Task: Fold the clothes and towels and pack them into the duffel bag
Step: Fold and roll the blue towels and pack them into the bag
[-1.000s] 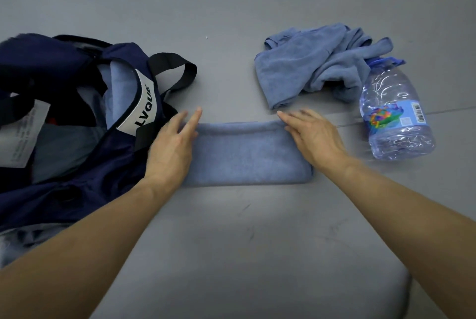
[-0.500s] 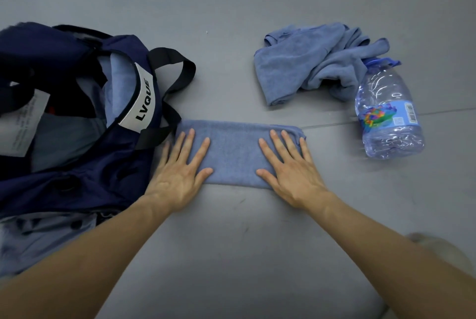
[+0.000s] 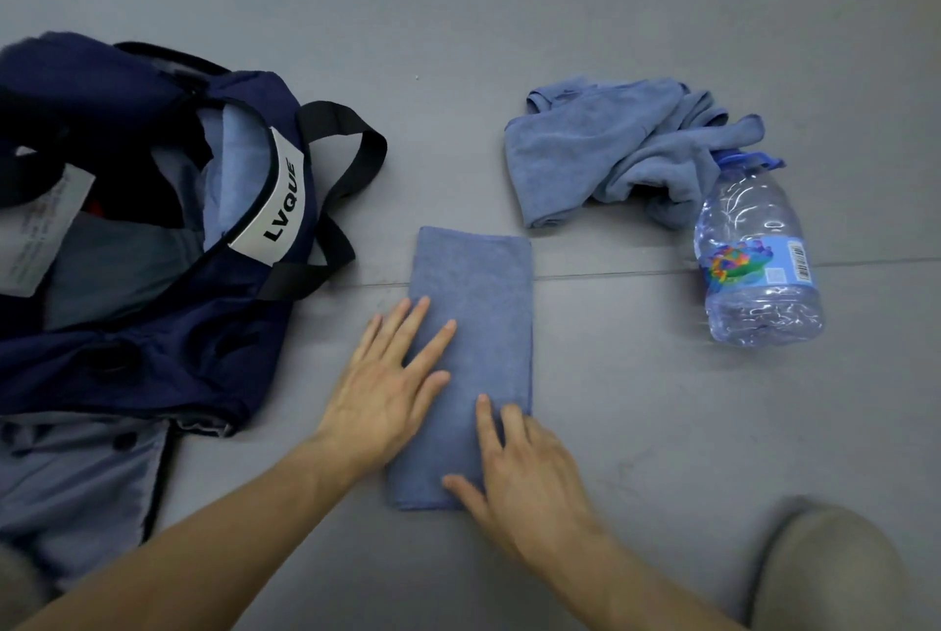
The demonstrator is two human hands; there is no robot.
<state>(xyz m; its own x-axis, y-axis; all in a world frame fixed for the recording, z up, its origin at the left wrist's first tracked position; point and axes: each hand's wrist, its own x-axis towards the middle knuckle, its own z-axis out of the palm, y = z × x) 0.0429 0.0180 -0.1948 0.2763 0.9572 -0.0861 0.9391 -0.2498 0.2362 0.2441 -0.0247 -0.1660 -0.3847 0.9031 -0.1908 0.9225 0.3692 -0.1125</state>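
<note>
Now my left grip (image 3: 387, 386) and right grip (image 3: 519, 467) press flat, fingers straight, on the towel (image 3: 473, 315) to set its creases.

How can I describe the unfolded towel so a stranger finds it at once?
Start from the navy duffel bag at the left and look across to the upper right. There the crumpled towel lies against the cap end of a water bottle. Unlike the flat folded towel nearby, it is a loose heap.
</note>
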